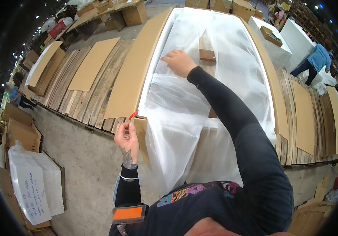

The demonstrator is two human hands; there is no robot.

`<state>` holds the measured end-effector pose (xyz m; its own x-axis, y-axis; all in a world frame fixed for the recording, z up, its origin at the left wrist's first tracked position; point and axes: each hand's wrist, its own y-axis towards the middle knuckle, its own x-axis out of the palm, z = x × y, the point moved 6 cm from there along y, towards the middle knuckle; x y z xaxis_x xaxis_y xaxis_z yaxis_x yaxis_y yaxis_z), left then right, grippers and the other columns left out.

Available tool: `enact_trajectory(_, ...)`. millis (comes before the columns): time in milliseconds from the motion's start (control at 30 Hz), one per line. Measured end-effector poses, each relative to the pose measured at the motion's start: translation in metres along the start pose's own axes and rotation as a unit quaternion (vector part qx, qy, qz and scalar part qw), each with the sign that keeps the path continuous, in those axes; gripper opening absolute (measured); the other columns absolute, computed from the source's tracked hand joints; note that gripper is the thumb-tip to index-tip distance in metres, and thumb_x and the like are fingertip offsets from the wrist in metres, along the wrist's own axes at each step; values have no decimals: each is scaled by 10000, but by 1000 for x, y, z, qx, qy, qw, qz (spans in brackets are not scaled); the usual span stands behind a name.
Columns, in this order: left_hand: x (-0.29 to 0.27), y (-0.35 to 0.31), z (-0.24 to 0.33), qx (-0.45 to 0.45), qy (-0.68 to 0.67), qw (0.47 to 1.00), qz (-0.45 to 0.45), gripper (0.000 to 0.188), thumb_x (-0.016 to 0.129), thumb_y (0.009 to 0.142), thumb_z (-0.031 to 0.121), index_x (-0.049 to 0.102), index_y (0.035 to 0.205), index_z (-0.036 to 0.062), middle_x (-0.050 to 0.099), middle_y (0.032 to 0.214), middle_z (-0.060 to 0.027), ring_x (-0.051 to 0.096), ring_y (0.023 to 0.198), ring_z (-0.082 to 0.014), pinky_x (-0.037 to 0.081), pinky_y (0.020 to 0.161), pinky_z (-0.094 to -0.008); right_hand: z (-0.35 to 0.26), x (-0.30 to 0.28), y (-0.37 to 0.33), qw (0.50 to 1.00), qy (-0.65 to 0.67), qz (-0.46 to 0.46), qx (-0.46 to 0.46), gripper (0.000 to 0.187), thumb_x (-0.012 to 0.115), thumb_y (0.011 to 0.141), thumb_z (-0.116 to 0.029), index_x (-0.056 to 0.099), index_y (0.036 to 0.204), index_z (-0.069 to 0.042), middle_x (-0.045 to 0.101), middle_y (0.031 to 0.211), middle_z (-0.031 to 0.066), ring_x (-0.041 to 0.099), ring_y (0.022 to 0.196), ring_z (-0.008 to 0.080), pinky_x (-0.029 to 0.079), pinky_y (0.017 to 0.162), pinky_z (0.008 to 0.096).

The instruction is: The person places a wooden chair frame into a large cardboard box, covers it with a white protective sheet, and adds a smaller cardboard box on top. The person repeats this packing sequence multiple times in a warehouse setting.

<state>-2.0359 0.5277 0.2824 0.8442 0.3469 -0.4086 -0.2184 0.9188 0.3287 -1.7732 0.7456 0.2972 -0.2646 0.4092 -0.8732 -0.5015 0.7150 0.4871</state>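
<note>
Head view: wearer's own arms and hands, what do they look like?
Both bare, no gloves. Left grip: leaf-like dark tattoo at the wrist, black sleeve below it, thin white band near the cuff, orange card in a clear holder on the forearm. Right grip: close-fitting black sleeve to the wrist, looser dark shirt sleeve over the upper arm.

White sheeting (176, 129) over open carton (131, 82)
</note>
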Motion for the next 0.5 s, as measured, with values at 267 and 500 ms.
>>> enact_trajectory(267, 32, -22, -33, -34, -72, 993, -86, 286, 692, 911, 151, 564, 1128, 15, 622, 879, -60, 607, 806, -171, 509, 729, -314, -23, 62, 25, 973, -109, -67, -190, 199, 532, 951, -164, 610, 1133, -187, 617, 1209, -3, 550, 1219, 178, 379, 1094, 460)
enact_trajectory(500, 54, -31, 6, 5, -81, 984, -161, 715, 782, 827, 208, 403, 1403, 18, 643, 880, -82, 626, 745, -186, 516, 712, -322, -11, 62, 34, 954, -102, -84, -268, 210, 518, 950, -172, 604, 1141, -178, 654, 1141, 4, 608, 1140, 186, 404, 1088, 423)
